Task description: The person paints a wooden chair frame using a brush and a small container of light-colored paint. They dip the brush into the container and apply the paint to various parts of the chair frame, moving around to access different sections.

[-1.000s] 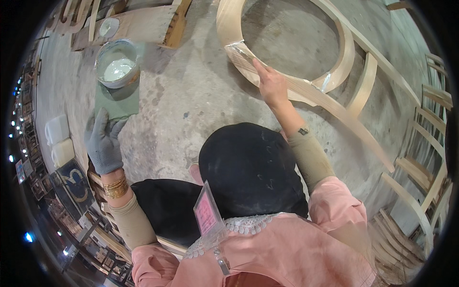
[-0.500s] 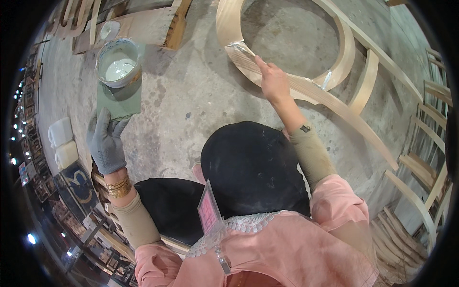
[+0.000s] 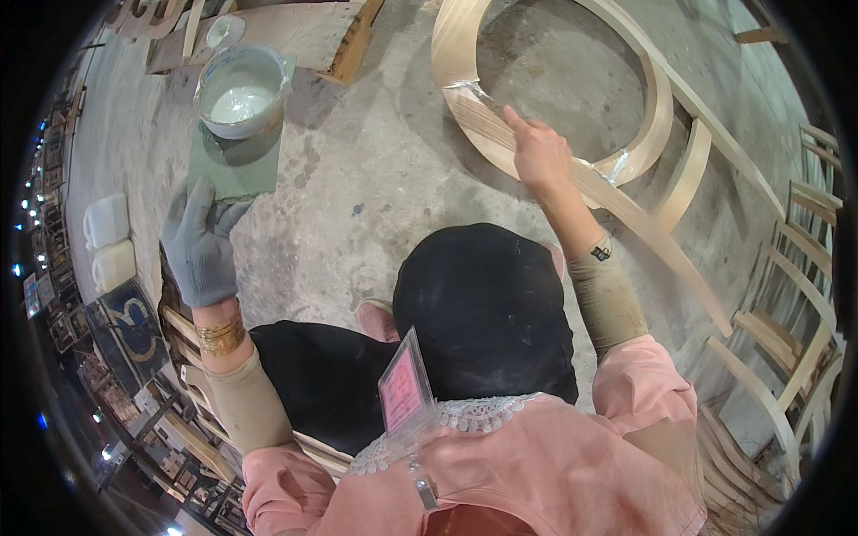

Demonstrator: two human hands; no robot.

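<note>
Top right of the frame, there sat the wooden ring (image 3: 458,45), white paste (image 3: 466,87) smeared at two joints, and the bare right hand (image 3: 542,161) lay right over its lower edge, index finger stretched out; whether it gripped a thin tool, I couldn't tell! Over at upper left, the gloved left hand (image 3: 201,237) had the near edge of the green board (image 3: 232,174) pinched, the pot (image 3: 239,131) standing on top. A sharp tug there might have tipped it, spilling paste across the floor (image 3: 357,152).
</note>
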